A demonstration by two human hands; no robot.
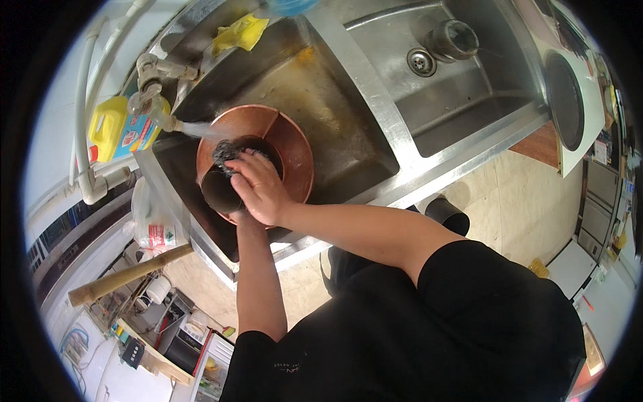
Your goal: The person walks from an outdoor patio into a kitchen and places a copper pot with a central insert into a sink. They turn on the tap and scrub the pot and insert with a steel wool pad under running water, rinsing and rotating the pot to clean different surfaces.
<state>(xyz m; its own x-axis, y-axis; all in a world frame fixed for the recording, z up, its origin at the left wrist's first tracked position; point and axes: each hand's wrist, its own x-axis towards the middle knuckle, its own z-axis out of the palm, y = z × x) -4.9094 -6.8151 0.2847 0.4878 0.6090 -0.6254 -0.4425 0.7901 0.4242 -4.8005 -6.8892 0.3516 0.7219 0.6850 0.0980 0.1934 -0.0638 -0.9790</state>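
Observation:
A copper-coloured round vessel [294, 135] with a flared rim rests in the left sink basin. A dark, open-ended tube [221, 191] rises from its middle and tilts toward the near left. My right hand [258, 186] presses a steel-wool scourer [228, 153] against the tube's side. Low at the near side of the tube, my left hand [241, 217] holds the vessel, its fingers mostly hidden behind the tube and my right hand. Water runs from the tap [168, 122] onto the vessel beside the scourer.
The left basin [346, 135] has brownish stains. In the right basin [452, 108], a dark cylindrical container [454, 40] lies beside the drain [421, 62]. A yellow cloth [241, 34] hangs at the back edge; a yellow detergent jug [108, 125] stands behind the tap. A bamboo pole [130, 275] juts out at left.

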